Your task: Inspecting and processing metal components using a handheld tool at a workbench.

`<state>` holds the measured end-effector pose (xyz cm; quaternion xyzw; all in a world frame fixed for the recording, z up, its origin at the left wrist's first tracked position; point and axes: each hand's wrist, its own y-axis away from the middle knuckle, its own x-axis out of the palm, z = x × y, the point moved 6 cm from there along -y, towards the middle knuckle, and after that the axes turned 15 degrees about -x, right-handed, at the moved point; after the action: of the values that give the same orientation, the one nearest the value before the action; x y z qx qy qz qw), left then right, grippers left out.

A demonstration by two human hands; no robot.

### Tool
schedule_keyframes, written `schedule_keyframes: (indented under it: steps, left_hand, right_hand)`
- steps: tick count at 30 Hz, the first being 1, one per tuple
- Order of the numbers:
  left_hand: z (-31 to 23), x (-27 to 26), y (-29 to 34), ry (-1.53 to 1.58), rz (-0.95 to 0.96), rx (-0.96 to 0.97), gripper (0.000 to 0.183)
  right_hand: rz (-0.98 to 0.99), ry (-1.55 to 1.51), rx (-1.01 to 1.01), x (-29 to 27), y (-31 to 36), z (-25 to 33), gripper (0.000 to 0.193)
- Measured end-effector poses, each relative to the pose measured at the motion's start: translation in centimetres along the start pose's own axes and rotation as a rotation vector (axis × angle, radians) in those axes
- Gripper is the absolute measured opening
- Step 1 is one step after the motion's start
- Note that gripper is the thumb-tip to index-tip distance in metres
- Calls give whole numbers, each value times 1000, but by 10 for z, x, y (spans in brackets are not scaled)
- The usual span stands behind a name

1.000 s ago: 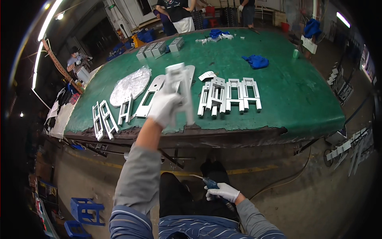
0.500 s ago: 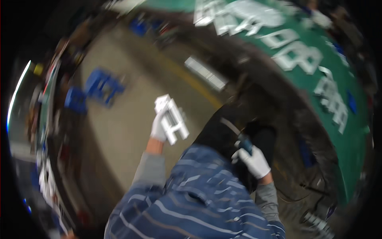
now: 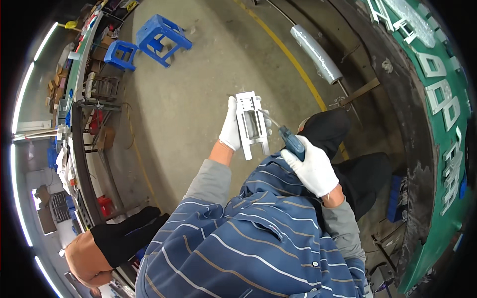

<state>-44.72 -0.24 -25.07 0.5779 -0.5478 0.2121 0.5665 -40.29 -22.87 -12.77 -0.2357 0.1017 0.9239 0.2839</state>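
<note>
A silver metal frame part is held upright in front of me. It has small holes near its top, a long opening in the middle and two legs at the bottom. My white-gloved left hand is closed round it, with fingertips showing past its right edge. In my right hand, also gloved, is a hand tool with a dark teal handle and a thin metal shank. The shank points up and left to the part's right side; I cannot tell if its tip touches the metal.
Two blue plastic stools stand at the far left. A film-wrapped roll lies beyond my knees. On the right, a green-topped table holds several similar metal parts. At lower left another person is by the left bench.
The metal part has moved right and stands more upright. My right hand has raised the tool from beside my leg to the part. The view has turned and sharpened.
</note>
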Motion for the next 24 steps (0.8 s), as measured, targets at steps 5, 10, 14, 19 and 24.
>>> schedule_keyframes:
  steps: [5,10,14,19,24]
  left_hand:
    - [3,-8,-6,45,-148,26,74]
    - [6,-20,-4,-10,-296,9,77]
    - [10,-32,-2,-97,-318,-14,80]
    - [11,-27,-6,-69,-210,-20,82]
    - [13,-14,-7,-96,-176,-42,84]
  right_hand:
    - [29,13,19,0,-8,-8,46]
    - [99,-20,-10,1,-14,-16,51]
    - [157,-53,-1,5,-20,-20,52]
    - [200,-101,-7,8,-17,-22,52]
    - [217,-117,42,10,-8,-27,55]
